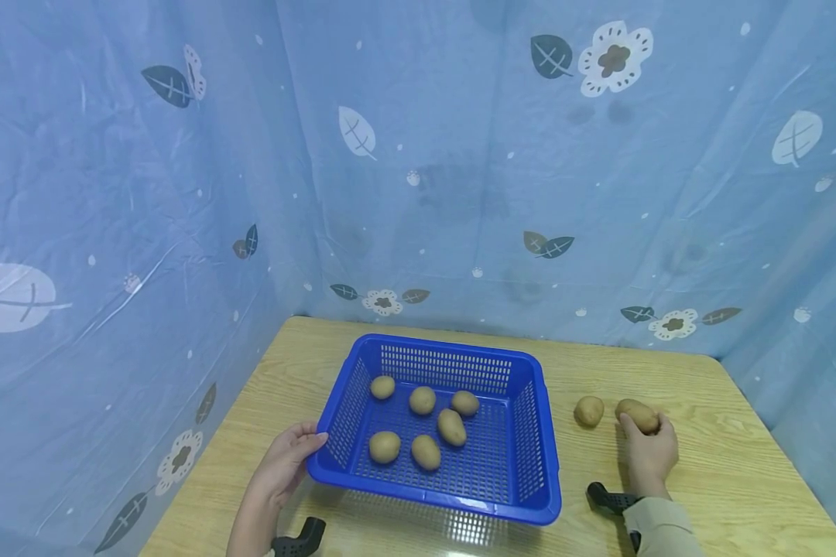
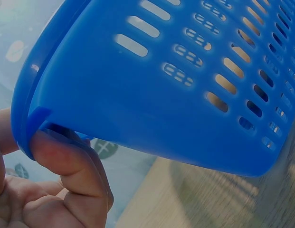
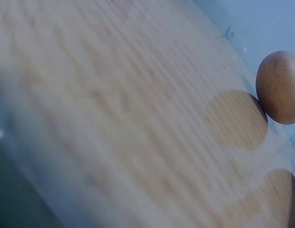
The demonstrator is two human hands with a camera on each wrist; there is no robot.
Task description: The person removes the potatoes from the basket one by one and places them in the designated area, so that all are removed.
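A blue plastic basket [image 1: 434,499] with slotted walls stands on the table, and several potatoes [image 1: 426,452] lie spread over its bottom. My left hand [image 1: 287,458] grips the basket's left rim, thumb on top; in the left wrist view the curled fingers [image 2: 66,156] are under the rim. To the right of the basket, my right hand [image 1: 649,456] holds a potato [image 1: 638,415] between thumb and fingers, low over or on the table. Another loose potato [image 1: 589,411] lies just left of it. The right wrist view shows one potato [image 3: 280,88] at its right edge, but not the hand.
The wooden table [image 1: 724,464] ends at a blue patterned curtain [image 1: 460,193] behind it and on both sides. Black wrist mounts [image 1: 299,539] are worn on both wrists. A beige sleeve [image 1: 665,530] covers the right forearm.
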